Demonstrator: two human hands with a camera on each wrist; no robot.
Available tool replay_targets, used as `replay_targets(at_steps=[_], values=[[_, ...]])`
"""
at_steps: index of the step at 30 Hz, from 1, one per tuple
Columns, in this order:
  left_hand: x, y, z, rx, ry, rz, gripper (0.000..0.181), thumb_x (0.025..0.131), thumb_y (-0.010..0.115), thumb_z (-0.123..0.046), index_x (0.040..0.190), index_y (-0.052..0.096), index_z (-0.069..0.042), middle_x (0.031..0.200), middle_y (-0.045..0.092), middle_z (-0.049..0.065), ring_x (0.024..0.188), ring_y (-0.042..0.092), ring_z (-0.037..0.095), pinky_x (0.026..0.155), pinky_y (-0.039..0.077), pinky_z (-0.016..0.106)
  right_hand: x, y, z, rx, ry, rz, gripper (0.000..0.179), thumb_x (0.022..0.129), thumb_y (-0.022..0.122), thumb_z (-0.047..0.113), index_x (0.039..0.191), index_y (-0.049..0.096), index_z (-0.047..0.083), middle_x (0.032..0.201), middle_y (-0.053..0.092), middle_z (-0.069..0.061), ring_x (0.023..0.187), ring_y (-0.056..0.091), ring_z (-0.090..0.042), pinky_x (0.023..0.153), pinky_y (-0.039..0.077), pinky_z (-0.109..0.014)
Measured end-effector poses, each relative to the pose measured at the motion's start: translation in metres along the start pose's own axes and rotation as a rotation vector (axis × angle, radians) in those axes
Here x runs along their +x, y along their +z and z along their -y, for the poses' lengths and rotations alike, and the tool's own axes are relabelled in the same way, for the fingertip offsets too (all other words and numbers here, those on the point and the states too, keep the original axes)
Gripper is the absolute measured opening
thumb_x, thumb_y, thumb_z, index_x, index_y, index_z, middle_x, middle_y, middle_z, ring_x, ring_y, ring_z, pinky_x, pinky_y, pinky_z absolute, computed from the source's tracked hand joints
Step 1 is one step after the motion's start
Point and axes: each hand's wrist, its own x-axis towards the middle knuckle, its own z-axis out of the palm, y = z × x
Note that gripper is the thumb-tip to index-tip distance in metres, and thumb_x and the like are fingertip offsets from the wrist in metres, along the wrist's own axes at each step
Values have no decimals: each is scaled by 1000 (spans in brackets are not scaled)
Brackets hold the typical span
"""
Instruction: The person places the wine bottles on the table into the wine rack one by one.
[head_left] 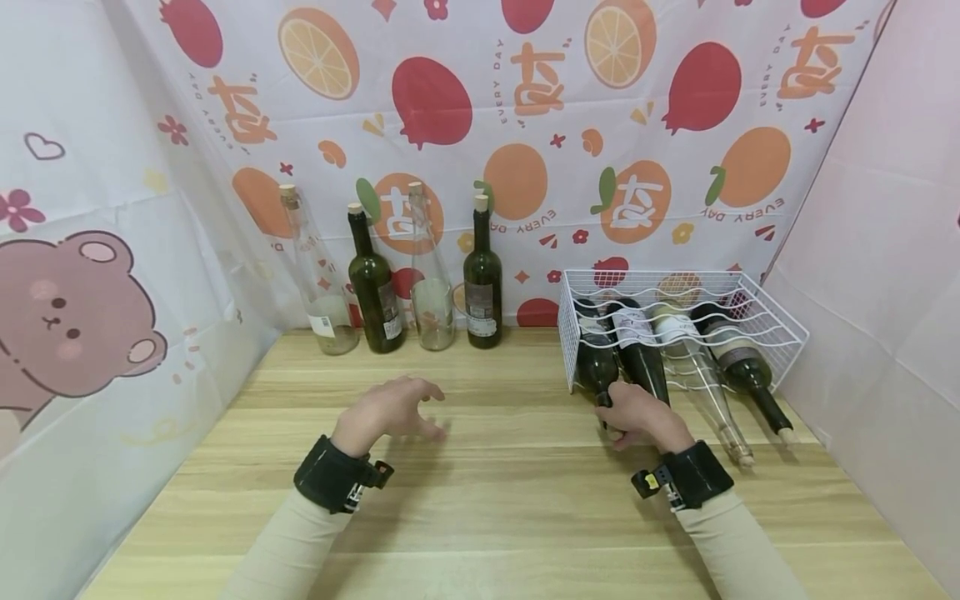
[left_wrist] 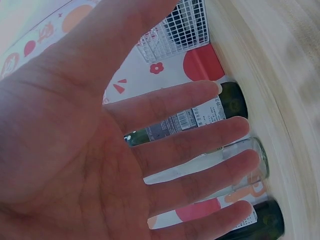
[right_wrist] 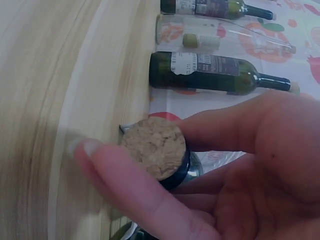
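Note:
My right hand holds the neck of a dark wine bottle, the leftmost of those lying in a white wire rack. In the right wrist view, the bottle's cork faces the camera between thumb and fingers; the hand hides most of the bottle. My left hand hovers over the table with nothing in it, its fingers spread and fairly straight in the left wrist view. Beside the gripped bottle lie another dark bottle, a clear bottle and a dark green bottle, necks toward me.
Along the back of the wooden table stand corked bottles: a clear one, a green one, a second clear one and a second green one. A fruit-printed curtain hangs behind; pale sheets close both sides.

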Motion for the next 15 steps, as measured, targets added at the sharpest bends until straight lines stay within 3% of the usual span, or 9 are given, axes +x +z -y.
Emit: replay_targets(at_steps=[7, 15], values=[[1, -2, 0, 5, 0, 4, 64, 80, 87, -41, 134, 67, -12, 134, 68, 15, 124, 62, 35, 100, 52, 59, -2, 1, 2, -39, -41, -44, 19, 100, 61, 15, 92, 50, 2, 89, 53, -11, 57, 73, -20, 55, 61, -30], [-1, -1, -2, -1, -6, 11, 63, 81, 86, -41, 134, 67, -12, 134, 68, 15, 124, 62, 35, 100, 52, 59, -3, 4, 6, -37, -4, -54, 21, 100, 64, 18, 98, 53, -1, 94, 58, -15, 54, 72, -18, 53, 61, -31]])
